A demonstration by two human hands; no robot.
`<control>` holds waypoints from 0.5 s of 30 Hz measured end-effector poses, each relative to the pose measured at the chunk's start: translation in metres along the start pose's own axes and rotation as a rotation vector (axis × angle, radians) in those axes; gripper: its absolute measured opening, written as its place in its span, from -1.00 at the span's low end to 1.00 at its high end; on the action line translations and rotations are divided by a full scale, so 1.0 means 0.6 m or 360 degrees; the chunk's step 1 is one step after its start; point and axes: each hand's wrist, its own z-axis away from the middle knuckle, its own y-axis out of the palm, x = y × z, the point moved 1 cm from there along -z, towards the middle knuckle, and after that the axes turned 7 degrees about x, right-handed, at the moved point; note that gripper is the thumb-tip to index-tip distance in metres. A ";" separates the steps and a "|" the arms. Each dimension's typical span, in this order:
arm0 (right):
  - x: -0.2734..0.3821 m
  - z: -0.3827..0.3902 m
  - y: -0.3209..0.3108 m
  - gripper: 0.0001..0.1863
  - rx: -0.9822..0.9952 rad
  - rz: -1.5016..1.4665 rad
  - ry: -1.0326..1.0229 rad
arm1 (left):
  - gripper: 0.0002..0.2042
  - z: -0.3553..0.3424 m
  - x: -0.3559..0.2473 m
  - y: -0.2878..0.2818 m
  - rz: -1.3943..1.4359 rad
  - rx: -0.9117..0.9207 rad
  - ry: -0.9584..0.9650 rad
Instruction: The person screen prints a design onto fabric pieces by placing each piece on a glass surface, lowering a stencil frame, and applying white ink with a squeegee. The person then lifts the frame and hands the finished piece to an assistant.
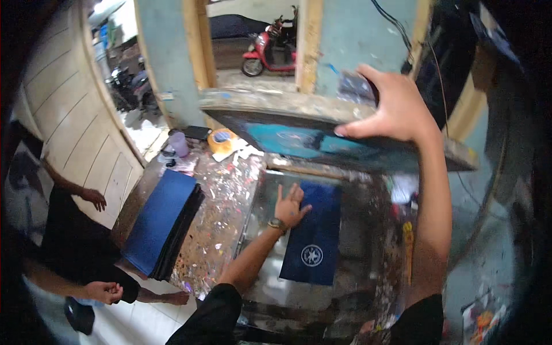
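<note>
My right hand (397,106) grips the upper edge of a raised screen printing frame (270,103), thumb on the near side and fingers over the top. The frame is tilted up on edge, and its mesh carries a teal patch. Below it, a flat dark blue piece (313,230) with a round white emblem lies on a glossy dark board (362,253). I cannot tell if it is cloth or a thin bag. My left hand (290,207), with a watch on the wrist, rests with spread fingers at the piece's upper left edge.
A stack of blue pieces (161,221) lies on the paint-flecked table (215,224) to the left. Behind it are a purple cup (179,144) and a roll of tape (221,138). Other people's hands (103,292) show at far left. A red scooter (267,52) stands beyond the opening.
</note>
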 end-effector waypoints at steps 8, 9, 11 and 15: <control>0.020 -0.033 0.006 0.07 0.0035 -0.0159 -0.0047 | -0.66 0.101 0.031 -0.129 0.0428 0.0090 -0.0234; 0.026 -0.036 0.002 0.12 0.0092 -0.0225 -0.0031 | -0.78 0.150 0.059 -0.141 0.0736 -0.0595 -0.0166; 0.025 -0.039 0.003 0.14 0.0047 -0.0216 -0.0055 | -0.80 0.234 0.161 -0.201 0.0677 -0.0743 -0.0499; -0.030 -0.020 0.005 0.22 0.0035 -0.0123 0.0061 | -0.69 0.371 0.268 -0.411 0.0558 -0.1180 -0.1054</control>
